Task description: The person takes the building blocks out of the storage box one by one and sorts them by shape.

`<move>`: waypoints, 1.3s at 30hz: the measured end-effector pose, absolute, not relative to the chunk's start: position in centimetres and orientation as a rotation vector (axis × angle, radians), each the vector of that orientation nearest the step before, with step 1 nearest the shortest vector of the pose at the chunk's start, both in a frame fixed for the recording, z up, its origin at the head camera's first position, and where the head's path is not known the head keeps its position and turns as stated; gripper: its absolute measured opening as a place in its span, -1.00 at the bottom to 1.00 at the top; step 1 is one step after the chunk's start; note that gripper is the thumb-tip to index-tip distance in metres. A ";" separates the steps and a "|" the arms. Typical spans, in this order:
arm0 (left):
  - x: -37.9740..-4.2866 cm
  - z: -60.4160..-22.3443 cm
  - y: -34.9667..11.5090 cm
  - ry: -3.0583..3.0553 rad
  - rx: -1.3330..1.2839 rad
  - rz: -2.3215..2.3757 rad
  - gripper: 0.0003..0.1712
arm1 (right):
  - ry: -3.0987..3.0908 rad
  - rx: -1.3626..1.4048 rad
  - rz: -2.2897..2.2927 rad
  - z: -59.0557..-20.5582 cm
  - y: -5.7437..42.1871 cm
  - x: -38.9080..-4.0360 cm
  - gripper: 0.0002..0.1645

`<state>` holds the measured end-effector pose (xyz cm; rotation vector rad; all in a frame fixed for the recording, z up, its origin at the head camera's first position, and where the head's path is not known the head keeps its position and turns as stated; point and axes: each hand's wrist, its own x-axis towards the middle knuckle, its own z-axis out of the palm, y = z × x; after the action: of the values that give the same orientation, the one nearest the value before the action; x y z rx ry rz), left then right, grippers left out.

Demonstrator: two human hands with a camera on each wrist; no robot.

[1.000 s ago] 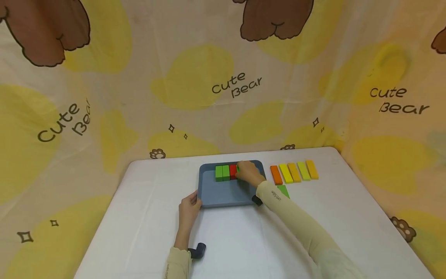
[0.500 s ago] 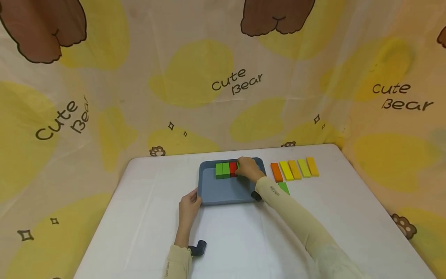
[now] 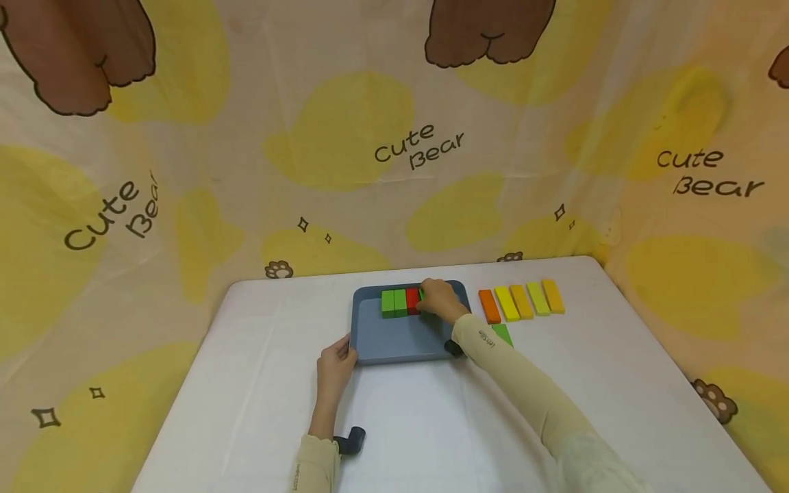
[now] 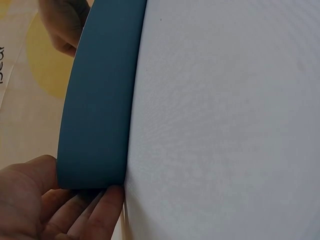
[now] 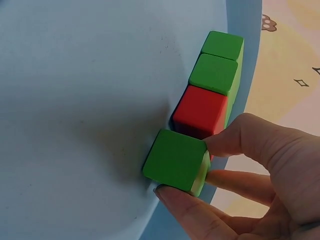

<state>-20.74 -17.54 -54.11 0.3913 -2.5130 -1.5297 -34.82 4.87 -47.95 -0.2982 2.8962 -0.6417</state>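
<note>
A grey-blue tray [image 3: 394, 342] sits toward the back of the white table. My left hand [image 3: 335, 366] grips its near left corner; in the left wrist view the thumb and fingers [image 4: 105, 215] meet the tray's edge [image 4: 100, 100]. Over the tray's back part, my right hand [image 3: 442, 301] pinches a green block [image 5: 176, 159] between thumb and fingers. That block is beside a red block [image 5: 200, 107], its top face nearer the camera. Beyond the red one, two green blocks [image 5: 214, 72] stand side by side, completing a row along the tray's back wall.
Right of the tray, an orange block [image 3: 490, 306], a yellow block [image 3: 507, 303] and several other yellowish blocks lie in a row. A green block [image 3: 502, 335] lies nearer, partly behind the right sleeve [image 3: 511, 370]. A patterned cloth [image 3: 345, 171] hangs behind the table.
The head view shifts slightly. Both hands keep their places, the left at the tray corner and the right at the green block beside the red one.
</note>
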 end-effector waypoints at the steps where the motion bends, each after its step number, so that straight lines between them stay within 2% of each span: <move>1: -20.7 -54.1 -17.5 -2.512 0.391 -1.530 -0.48 | 2.895 -0.301 -0.640 -47.9 4.9 -34.8 -0.54; 9: -20.7 -54.1 -17.5 -2.497 0.380 -1.545 -0.49 | 2.887 -0.314 -0.644 -47.6 5.3 -34.4 -0.65; 15: -20.7 -54.1 -17.4 -2.489 0.385 -1.549 -0.49 | 2.887 -0.375 -0.670 -47.1 6.8 -33.6 -0.51; 28: -20.8 -54.1 -17.6 -2.487 0.372 -1.545 -0.49 | 2.871 -0.376 -0.778 -42.9 15.6 -30.1 -0.26; 39: -21.0 -54.1 -17.6 -2.509 0.390 -1.548 -0.48 | 2.888 -0.278 -0.674 -45.3 21.3 -26.6 -0.31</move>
<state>-20.96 -17.60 -54.14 0.3895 -2.5087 -1.5480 -26.63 21.35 -45.30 -0.2780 2.8881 -0.6740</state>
